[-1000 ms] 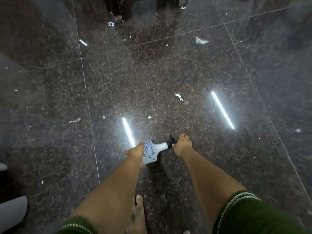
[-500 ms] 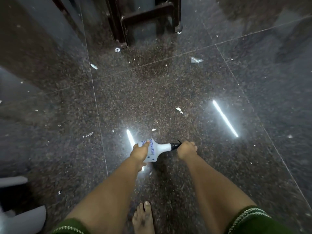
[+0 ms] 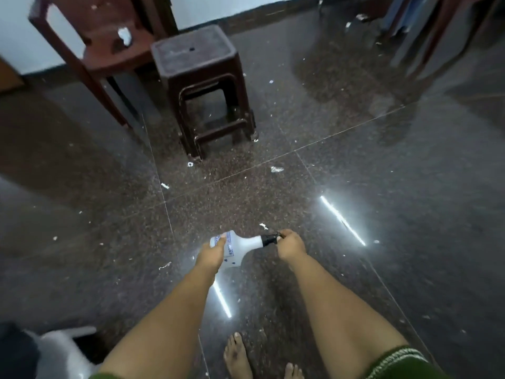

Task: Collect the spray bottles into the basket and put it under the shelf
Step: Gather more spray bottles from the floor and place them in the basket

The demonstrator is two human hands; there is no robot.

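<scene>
Glossy stone floor (image 3: 355, 165), seemingly plastic stool (image 3: 196, 58)

This looked like a room in a home. The floor (image 3: 355, 165) was polished dark speckled granite tile, glossy enough to mirror ceiling tube lights, and littered with small white scraps of paper (image 3: 276, 169). A stack of brown plastic stools (image 3: 202, 86) stood just beside a brown plastic chair (image 3: 109, 42) near a pale wall (image 3: 218, 6) with a dark skirting. The person's foot (image 3: 237, 356) was bare.

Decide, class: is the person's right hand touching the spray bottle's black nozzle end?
Touching. The head view shows the right hand curled round the black nozzle of the spray bottle, no gap between them; the left hand grips the white body.
</scene>
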